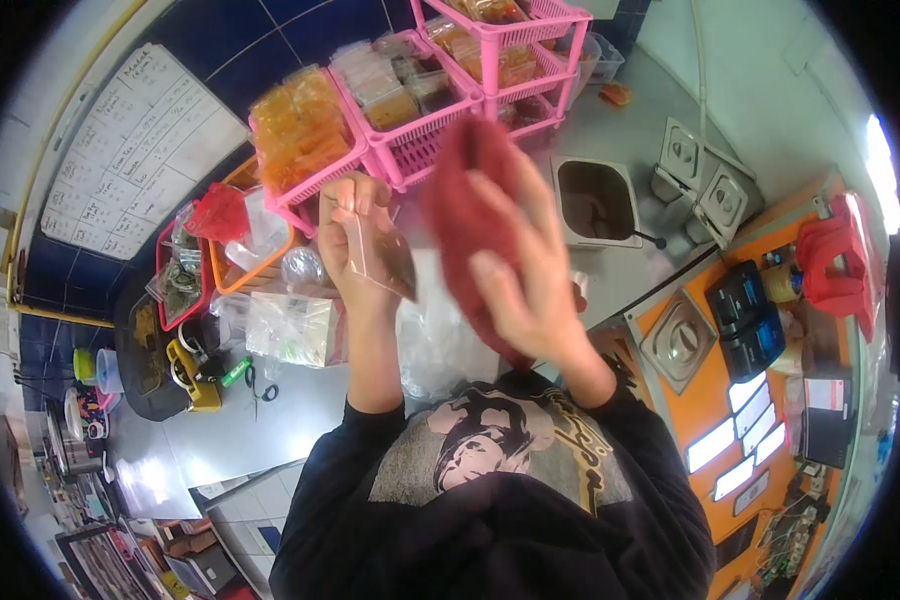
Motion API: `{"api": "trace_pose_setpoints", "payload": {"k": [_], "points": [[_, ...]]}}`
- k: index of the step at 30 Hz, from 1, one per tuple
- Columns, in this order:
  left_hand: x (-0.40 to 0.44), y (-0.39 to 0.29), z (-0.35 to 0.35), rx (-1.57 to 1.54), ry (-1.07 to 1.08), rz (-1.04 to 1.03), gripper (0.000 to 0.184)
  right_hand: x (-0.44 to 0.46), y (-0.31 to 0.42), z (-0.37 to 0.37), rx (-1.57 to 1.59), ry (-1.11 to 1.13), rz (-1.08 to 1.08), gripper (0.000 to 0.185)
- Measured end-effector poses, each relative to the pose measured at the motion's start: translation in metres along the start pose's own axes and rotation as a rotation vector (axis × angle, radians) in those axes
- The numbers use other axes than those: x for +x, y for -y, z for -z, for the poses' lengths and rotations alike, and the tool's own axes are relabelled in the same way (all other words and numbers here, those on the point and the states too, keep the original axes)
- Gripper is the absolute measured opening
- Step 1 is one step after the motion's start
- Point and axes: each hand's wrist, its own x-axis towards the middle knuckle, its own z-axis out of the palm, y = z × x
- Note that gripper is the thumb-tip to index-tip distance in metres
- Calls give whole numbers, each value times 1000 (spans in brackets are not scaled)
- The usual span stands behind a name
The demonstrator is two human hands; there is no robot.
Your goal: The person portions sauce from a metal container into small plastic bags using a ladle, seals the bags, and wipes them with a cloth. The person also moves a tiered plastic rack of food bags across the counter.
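Observation:
My left hand pinches the top of a small clear plastic packet with brown contents. Beside it, my right hand is closed on a dark red cloth, which is blurred by motion and folded so that a dark gap shows at its upper end. Packet and cloth are held up over the counter, a short distance apart. Below them lies a clear plastic bag, partly hidden by my arms and the cloth.
Pink baskets of filled packets stand at the back, with a tiered pink rack to their right. A steel container sits farther right. Scissors and a yellow tape dispenser lie at left. Several phones rest on the orange surface.

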Motion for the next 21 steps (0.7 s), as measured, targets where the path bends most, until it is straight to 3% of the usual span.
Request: {"api": "trace_pose_setpoints", "payload": {"k": [2, 3, 6, 7, 9, 14, 17, 19, 20, 21], "points": [[-6, -2, 15, -123, 100, 50, 11, 4, 21, -21, -66, 103, 131, 58], [-11, -1, 21, 93, 23, 12, 11, 2, 28, -27, -78, 148, 130, 59], [-7, -6, 30, -46, -113, 51, 12, -8, 34, -47, -72, 285, 127, 61], [-3, -12, 30, -125, -91, 20, 25, -11, 36, -50, -96, 253, 124, 57], [-5, -29, 20, 5, -164, 31, 39, -20, 34, -53, -119, 298, 93, 54], [3, -26, 27, -158, -206, 3, 35, -22, 33, -46, -128, 359, -34, 42], [6, -38, 24, -288, -181, 85, 22, -33, 14, -45, 26, 262, -50, 33], [9, -43, 23, -357, -153, 109, 21, -39, 7, -43, 531, 142, -609, 32], [9, -44, 22, -426, -124, 138, 21, -39, 8, -40, 534, 146, -612, 32], [8, -43, 23, -423, -126, 137, 21, -40, 10, -37, 809, 87, -805, 34]]}}
